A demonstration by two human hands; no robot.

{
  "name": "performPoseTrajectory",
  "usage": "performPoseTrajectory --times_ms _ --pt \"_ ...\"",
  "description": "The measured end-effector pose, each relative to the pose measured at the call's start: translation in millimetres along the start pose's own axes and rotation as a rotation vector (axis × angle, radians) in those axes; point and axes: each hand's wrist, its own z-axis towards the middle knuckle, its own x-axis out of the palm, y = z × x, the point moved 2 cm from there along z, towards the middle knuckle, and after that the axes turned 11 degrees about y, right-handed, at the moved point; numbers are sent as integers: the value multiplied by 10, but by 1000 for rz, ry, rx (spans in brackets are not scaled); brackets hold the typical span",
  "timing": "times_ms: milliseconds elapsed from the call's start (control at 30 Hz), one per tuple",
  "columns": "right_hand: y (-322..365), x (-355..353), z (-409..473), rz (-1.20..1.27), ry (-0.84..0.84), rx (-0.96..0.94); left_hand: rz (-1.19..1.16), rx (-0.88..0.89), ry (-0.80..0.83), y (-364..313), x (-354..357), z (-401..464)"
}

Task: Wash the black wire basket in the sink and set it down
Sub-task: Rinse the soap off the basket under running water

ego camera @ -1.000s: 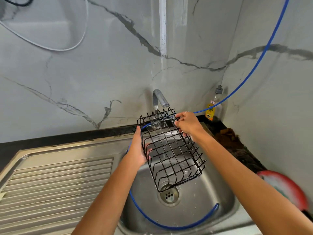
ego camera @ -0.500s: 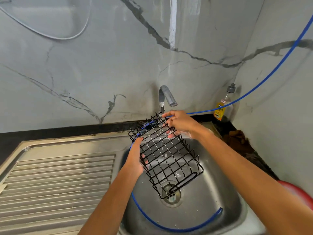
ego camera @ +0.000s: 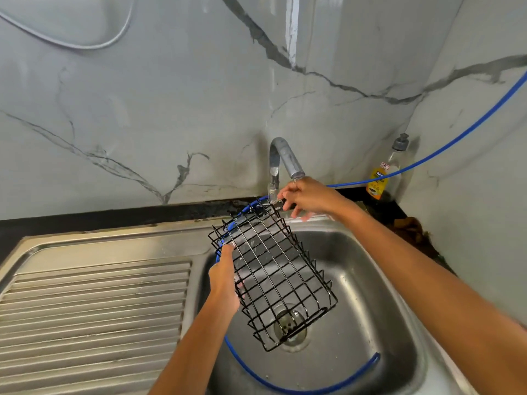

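Note:
The black wire basket (ego camera: pixel 273 277) hangs tilted over the steel sink (ego camera: pixel 370 309), its low end above the drain (ego camera: pixel 298 332). My left hand (ego camera: pixel 224 283) grips the basket's left side. My right hand (ego camera: pixel 310 198) is at the basket's far top edge, below the faucet (ego camera: pixel 282 155) spout. Its thumb and forefinger pinch a small metal tap handle (ego camera: pixel 275 203) while the other fingers spread apart. No water is seen running.
A blue hose (ego camera: pixel 299 390) loops through the basin and runs up the right wall. A dish soap bottle (ego camera: pixel 379 181) stands in the back right corner by a brown rag (ego camera: pixel 410 226). A ribbed drainboard (ego camera: pixel 94 309) lies left of the basin.
My right hand let go of the basket's far edge and moved to the tap handle. The basket dropped lower and tilted more, now held by my left hand alone.

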Motion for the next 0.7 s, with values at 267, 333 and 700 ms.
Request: performPoseTrajectory --times_ms 267,333,700 --pt "121 242 312 415 -181 -186 37 3 -20 54 20 -43" --pt "188 270 410 492 -181 -228 35 15 -6 52 31 -65" --pt "295 193 767 533 -252 -330 -19 -6 107 96 19 30"
